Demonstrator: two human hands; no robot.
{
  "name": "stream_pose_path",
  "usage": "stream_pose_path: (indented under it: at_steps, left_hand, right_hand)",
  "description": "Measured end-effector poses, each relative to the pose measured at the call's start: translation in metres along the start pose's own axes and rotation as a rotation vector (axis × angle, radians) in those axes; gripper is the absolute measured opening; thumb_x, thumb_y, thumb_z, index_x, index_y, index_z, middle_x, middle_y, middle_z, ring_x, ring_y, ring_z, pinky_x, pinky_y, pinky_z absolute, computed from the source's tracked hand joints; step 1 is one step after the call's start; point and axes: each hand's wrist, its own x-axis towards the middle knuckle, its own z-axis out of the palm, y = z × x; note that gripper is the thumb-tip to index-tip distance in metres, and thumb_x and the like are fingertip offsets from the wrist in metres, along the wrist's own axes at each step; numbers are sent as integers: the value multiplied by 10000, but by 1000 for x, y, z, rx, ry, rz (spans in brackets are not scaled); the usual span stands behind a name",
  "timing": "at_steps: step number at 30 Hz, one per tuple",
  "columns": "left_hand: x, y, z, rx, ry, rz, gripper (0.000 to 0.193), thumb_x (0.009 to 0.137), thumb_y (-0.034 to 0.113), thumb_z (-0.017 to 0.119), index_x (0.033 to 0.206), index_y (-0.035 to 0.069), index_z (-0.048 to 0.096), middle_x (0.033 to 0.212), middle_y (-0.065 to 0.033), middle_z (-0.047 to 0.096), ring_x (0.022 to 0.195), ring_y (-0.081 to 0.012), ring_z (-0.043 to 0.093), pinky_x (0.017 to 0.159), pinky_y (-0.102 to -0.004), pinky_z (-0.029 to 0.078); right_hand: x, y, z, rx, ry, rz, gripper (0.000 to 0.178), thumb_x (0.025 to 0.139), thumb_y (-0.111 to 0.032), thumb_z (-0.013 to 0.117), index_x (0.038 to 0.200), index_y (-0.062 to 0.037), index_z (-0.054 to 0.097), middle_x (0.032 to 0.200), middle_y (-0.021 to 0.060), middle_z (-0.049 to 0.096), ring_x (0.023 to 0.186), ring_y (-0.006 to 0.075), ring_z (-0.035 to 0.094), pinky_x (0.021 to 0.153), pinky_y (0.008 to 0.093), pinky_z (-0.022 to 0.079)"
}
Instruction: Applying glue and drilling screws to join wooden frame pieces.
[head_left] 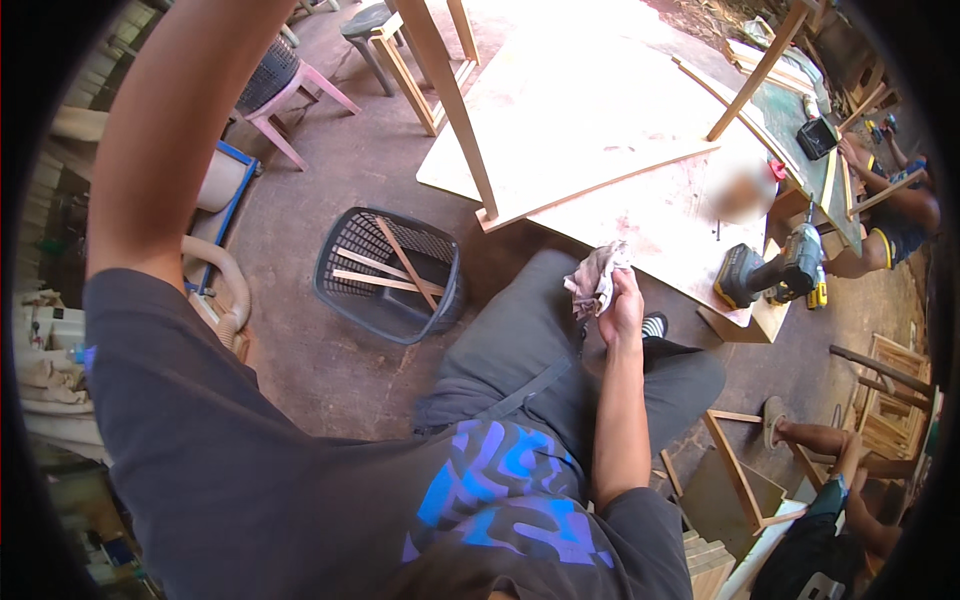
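Note:
My right hand (622, 308) is closed around a crumpled, stained pale rag (597, 277), held above my lap at the table's near edge. My left arm (165, 130) reaches up past the top of the picture, so its hand is out of sight. A wooden frame (610, 187) of slim bars stands on the pale worktable (560, 110). One of its rails lies along the near side, and two legs rise from that rail's ends. The rag is just below this rail and apart from it.
A cordless drill (770, 272) sits at the table's right corner. On the floor to the left, a dark plastic basket (447, 312) holds several wood strips. A pink-legged chair (283, 118) stands beyond. Other people work at the right, near wooden frames (735, 465).

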Motion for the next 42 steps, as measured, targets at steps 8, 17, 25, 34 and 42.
stream_pose_path:
  at_steps: [8,17,25,34,42]
  left_hand:
    - [-16,-42,-15,-4,84,-27,436,953,362,643,1211,12,603,869,45,485,705,-36,461,629,-202,371]
    - [-22,-62,-12,-26,119,-16,444,960,363,629,1224,8,595,900,32,491,733,-49,472,653,-213,378]
    - [-22,-65,-7,-41,130,1,450,965,363,617,1236,5,589,928,21,496,758,-60,482,675,-224,384]
    - [-25,-74,-6,-33,139,-12,457,971,364,603,1250,2,582,959,9,502,786,-73,492,699,-235,391]
    - [-22,-86,-4,-26,152,-25,464,977,365,590,1261,-1,575,987,-3,507,811,-84,502,721,-245,397]
  right_hand:
    - [27,85,67,-695,136,2,434,934,-62,546,1366,-94,525,907,152,723,707,204,718,520,350,569]
    - [54,108,98,-1775,10,-874,211,863,-151,689,1071,-161,722,822,74,672,663,276,682,592,419,546]
    - [67,120,98,-1922,-93,-708,242,858,-154,663,1085,-85,713,852,110,684,726,284,695,638,418,564]
    - [47,84,87,-732,61,35,382,883,-127,528,1223,1,646,806,131,695,700,266,695,659,414,598]
    - [105,48,80,-268,-11,-33,460,804,57,651,1251,8,555,1063,116,683,989,237,699,858,380,575]
